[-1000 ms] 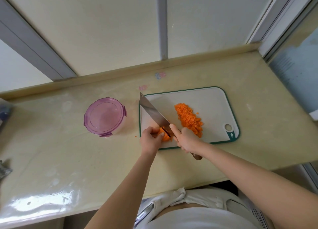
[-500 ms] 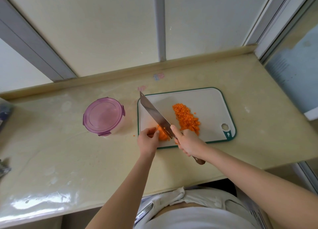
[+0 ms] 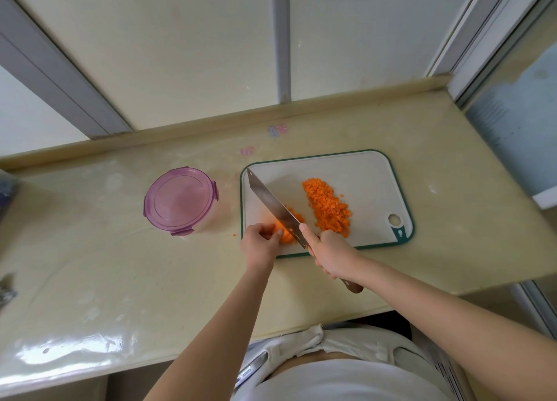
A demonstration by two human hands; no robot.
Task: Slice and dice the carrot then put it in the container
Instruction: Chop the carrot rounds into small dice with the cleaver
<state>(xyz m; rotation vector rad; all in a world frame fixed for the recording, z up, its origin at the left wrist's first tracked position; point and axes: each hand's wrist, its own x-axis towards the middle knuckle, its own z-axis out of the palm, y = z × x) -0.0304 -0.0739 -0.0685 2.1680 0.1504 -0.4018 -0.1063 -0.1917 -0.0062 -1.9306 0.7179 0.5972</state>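
A white cutting board with a green rim lies on the counter. A pile of diced carrot sits at its middle. At the board's near left corner my left hand holds a small bunch of carrot strips with curled fingers. My right hand grips the handle of a large knife, forefinger along the blade, which slants over the strips. A round container with a purple lid on it stands left of the board.
One carrot bit lies on the beige counter between container and board. The counter's front edge runs close to my body. A wall with panel strips rises behind. Dark objects sit at the far left edge.
The knife has kept working over the strips held by my left hand; a few more cut pieces lie right of the blade. The camera view shifted slightly.
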